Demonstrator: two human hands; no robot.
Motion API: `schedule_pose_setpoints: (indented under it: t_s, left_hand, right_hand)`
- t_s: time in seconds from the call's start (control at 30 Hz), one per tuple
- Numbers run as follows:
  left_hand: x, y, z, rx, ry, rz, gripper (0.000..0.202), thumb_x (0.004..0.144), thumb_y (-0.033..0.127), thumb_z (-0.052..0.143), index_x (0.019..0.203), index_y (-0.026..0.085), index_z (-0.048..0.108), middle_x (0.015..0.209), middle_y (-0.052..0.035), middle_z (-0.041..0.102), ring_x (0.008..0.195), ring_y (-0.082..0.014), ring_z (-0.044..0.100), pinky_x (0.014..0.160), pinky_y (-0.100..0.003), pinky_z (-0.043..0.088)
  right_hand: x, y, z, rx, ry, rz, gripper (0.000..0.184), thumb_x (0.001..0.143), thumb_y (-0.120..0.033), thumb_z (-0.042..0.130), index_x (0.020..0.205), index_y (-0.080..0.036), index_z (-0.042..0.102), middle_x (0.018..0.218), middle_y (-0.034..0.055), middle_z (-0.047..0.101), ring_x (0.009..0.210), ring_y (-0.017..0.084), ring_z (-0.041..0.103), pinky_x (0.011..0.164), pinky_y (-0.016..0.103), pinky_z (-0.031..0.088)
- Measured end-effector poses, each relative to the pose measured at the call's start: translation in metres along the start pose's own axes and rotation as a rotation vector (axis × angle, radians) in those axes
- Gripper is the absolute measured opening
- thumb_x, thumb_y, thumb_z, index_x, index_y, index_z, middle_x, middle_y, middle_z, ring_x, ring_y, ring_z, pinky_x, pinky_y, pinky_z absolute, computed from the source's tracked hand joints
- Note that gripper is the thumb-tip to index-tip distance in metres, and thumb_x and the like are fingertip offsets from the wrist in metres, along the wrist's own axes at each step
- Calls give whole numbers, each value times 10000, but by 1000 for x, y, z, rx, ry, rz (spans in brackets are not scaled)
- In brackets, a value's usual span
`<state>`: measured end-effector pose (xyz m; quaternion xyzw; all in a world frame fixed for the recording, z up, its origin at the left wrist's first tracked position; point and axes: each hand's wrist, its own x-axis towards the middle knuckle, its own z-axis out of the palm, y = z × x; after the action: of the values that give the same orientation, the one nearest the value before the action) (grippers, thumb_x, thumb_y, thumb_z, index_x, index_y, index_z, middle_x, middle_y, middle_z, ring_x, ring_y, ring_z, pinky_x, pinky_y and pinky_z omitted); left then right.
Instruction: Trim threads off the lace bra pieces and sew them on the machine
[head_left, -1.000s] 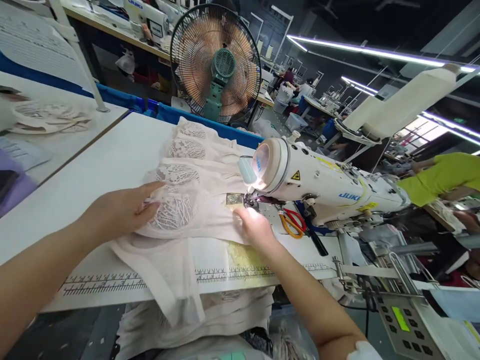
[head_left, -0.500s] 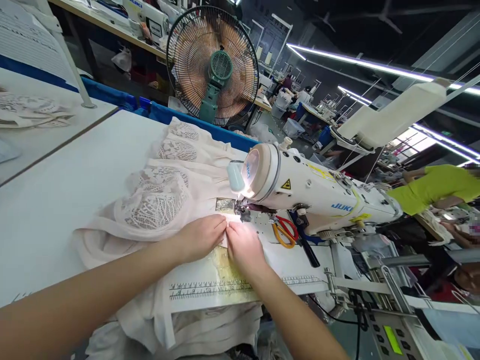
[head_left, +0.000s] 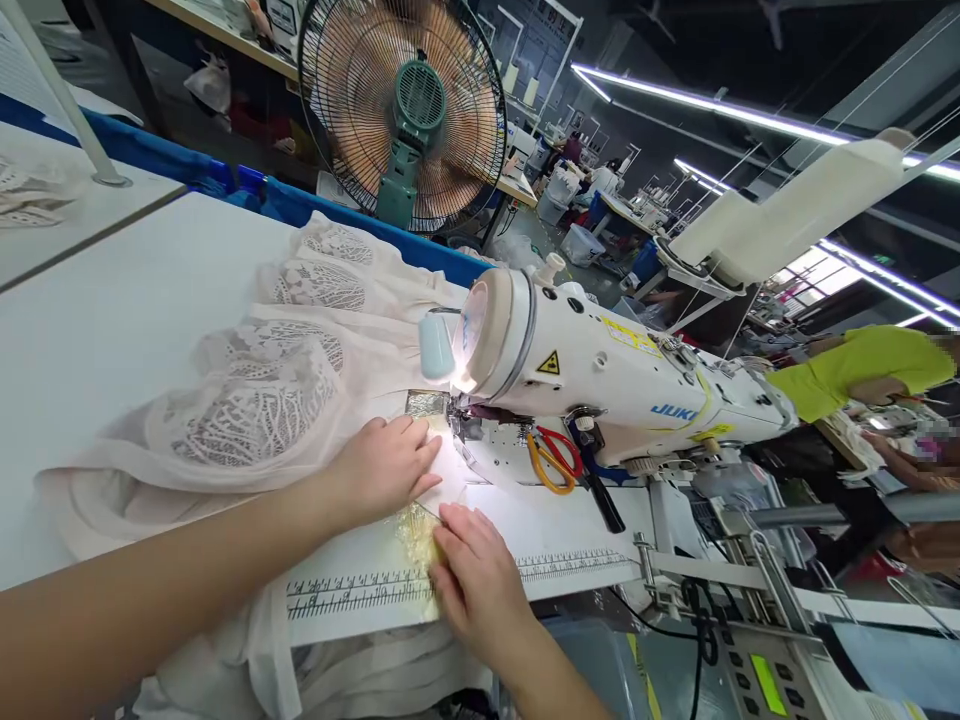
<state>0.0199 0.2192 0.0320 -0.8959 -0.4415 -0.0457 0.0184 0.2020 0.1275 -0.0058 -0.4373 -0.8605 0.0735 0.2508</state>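
Observation:
A pale cream lace garment [head_left: 262,410] spreads over the left of the sewing table and hangs over its front edge. My left hand [head_left: 382,465] rests on its cloth just left of the presser foot [head_left: 466,425], palm down, thumb apart from the fingers. Below and to the right, my right hand [head_left: 480,575] lies on the table beside a shiny yellowish patch [head_left: 416,540], its fingers loosely bent and apart, with nothing visible in them. The white sewing machine [head_left: 585,365] has its lamp lit over the needle area.
Orange-and-red-handled scissors [head_left: 555,462] and a black-handled tool [head_left: 604,500] lie under the machine arm. A printed ruler [head_left: 360,592] runs along the front edge. Behind the table stands a large fan [head_left: 409,110]. A person in a yellow-green shirt [head_left: 862,365] is at the right.
My hands were together at the presser foot; now they are apart. My right hand has moved down toward the ruler, and my left hand has spread its fingers. The view has shifted slightly.

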Motion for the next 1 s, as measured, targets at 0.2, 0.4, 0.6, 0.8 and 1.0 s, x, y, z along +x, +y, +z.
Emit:
schedule_pose_setpoints:
  t_s: [0.2, 0.4, 0.6, 0.8, 1.0]
  left_hand:
    - [16, -5, 4, 3, -10, -77, 343, 906, 379, 473, 1127, 143, 588, 969, -136, 598, 914, -281, 545, 653, -342, 413]
    - [19, -8, 3, -8, -32, -83, 333, 910, 371, 454, 1123, 160, 600, 978, -134, 603, 916, -283, 551, 663, -354, 425]
    - [24, -12, 6, -8, 0, -80, 344, 904, 336, 462, 1158, 142, 590, 972, -139, 614, 907, -294, 553, 669, -381, 431]
    - [20, -9, -2, 37, 58, 56, 230, 886, 174, 424, 909, 154, 652, 922, -132, 621, 939, -283, 533, 704, -384, 399]
    - [-9, 2, 18, -66, 75, 111, 405, 787, 39, 412, 1135, 121, 601, 1271, -138, 540, 850, -223, 568, 625, -327, 444]
  right_hand:
    - [11, 8, 7, -51, -28, 19, 320, 852, -211, 425, 1139, -154, 554, 1271, 158, 573, 1218, 263, 505, 998, 479, 438]
    - [16, 5, 10, -72, -13, 30, 312, 858, -206, 412, 1131, -152, 554, 1267, 156, 580, 1213, 266, 511, 992, 485, 439]
    - [20, 4, 12, -80, -56, 55, 334, 851, -214, 430, 1161, -152, 541, 1293, 162, 556, 1235, 265, 489, 1007, 492, 422]
    - [38, 3, 14, -57, -86, 91, 380, 836, -227, 438, 1189, -127, 538, 1317, 166, 533, 1250, 272, 467, 1033, 506, 387]
    - [46, 2, 15, 43, -54, 104, 454, 834, -232, 407, 1266, -121, 492, 1327, 136, 532, 1253, 262, 460, 1039, 477, 385]
